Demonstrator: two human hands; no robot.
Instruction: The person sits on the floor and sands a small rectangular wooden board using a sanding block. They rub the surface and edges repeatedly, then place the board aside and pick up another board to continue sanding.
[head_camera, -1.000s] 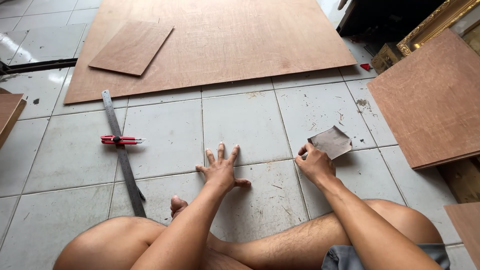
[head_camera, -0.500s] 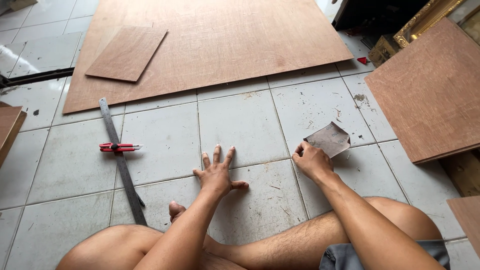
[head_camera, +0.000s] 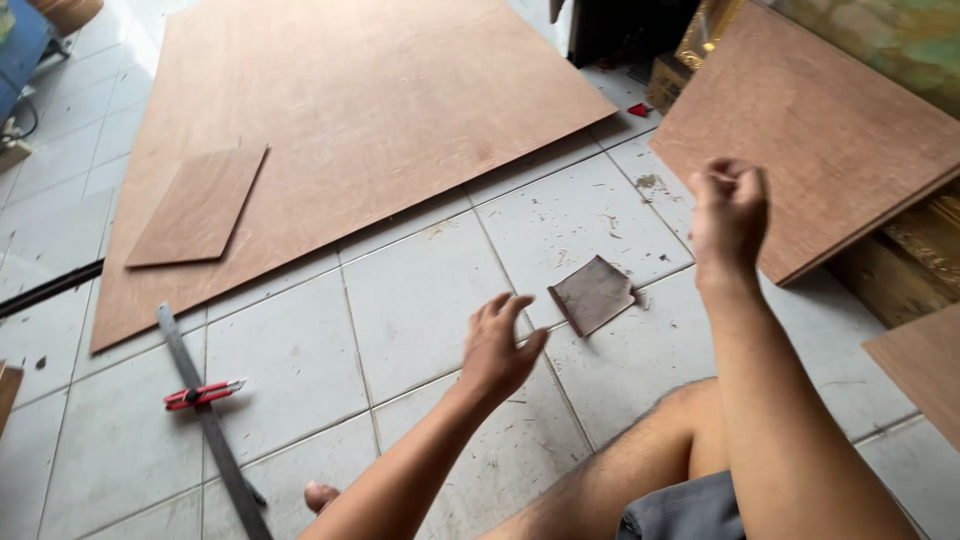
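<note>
Tiled floor (head_camera: 420, 290): open between large plywood sheet (head_camera: 350, 110) and legs. Sandpaper piece (head_camera: 592, 294): flat on tiles, between both hands, untouched. Left hand (head_camera: 500, 348): raised, fingers loosely spread, empty. Right hand (head_camera: 730, 205): raised, fingers curled shut, empty, near right-side board (head_camera: 830, 130) edge.

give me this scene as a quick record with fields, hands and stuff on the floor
setting: tiled floor, person seated, bare legs in view
left hand: lifted, fingers curled loosely, empty
right hand: raised, loosely closed, empty as far as shows
nearest thing: sandpaper sheet, flat on the tiles between the hands
left side: metal ruler with a red utility knife lying across it
boards: large plywood sheet with a small panel on it; another board at right
</note>
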